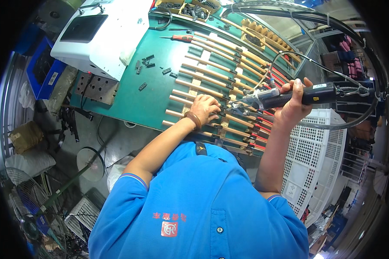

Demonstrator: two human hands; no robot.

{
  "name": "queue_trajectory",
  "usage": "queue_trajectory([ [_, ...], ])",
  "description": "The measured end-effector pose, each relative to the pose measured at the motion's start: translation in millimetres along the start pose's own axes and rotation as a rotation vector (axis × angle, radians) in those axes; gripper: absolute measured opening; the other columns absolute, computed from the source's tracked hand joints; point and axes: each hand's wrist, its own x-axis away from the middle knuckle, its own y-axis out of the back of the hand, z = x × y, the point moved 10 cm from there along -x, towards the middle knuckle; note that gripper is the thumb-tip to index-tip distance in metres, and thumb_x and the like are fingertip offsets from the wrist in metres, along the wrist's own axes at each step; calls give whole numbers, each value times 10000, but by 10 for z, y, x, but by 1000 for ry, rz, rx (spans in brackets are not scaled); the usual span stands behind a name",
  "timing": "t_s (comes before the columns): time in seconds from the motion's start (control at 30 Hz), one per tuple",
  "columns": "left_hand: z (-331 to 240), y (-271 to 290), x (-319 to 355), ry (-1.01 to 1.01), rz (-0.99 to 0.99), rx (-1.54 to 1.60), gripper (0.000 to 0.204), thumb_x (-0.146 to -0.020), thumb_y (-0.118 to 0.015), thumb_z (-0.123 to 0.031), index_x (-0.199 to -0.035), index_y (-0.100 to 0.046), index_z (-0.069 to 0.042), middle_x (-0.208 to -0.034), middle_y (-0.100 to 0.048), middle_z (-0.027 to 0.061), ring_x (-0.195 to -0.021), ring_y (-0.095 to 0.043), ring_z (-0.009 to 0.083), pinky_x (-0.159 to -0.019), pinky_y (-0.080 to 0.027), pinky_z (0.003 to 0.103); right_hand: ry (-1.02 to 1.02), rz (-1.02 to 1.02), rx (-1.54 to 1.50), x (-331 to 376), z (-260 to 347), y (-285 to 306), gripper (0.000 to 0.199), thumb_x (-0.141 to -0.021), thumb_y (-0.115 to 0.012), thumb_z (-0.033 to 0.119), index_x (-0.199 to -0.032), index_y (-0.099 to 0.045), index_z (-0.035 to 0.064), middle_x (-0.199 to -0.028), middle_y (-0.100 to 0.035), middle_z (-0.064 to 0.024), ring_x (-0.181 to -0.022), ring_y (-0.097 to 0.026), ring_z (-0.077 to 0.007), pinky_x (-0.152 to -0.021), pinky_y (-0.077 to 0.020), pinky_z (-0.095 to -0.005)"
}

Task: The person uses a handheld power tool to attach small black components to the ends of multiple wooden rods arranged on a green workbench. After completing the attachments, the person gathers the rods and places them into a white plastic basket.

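Tan rods (203,76) with black fittings and red ends lie side by side on notched supports across the green workbench (153,93). My left hand (205,109), a brown bangle at its wrist, rests over the near rods, fingers curled down onto one beside a black fitting; the fingertips are partly hidden. My right hand (294,102) is wrapped round a black power screwdriver (281,98) with a silver front end and hoses. It is held nearly level, and its tip points left at the rods, close to my left fingers. Whether the tip touches a fitting I cannot tell.
Small black parts (147,64) and a red-handled screwdriver (182,39) lie on the bench. A white machine (100,34) stands at the left. Boxes of black parts (195,12) sit at the back. White perforated crates (309,149) stand right; a thick hose (345,126) loops there.
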Motion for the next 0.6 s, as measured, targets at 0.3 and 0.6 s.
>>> queue_trajectory([
  [0.3, 7, -11, -24, 55, -2, 4, 204, -637, -762, -189, -820, -677, -159, -944, -596, -7, -997, -533, 208, -928, -364, 387, 28, 36, 4, 201, -87, -50, 343, -839, -590, -12, -1144, -436, -47, -749, -592, -80, -573, -569, -114, -548, -490, -264],
  [0.6, -53, -12, -59, 22, 38, -55, 227, -648, -764, -182, -823, -626, -137, -950, -573, 29, -996, -524, 242, -925, -368, 415, 3, 45, 20, 161, -136, -13, 347, -847, -612, 23, -1149, -447, -14, -778, -572, -92, -609, -575, -143, -561, -499, -278],
])
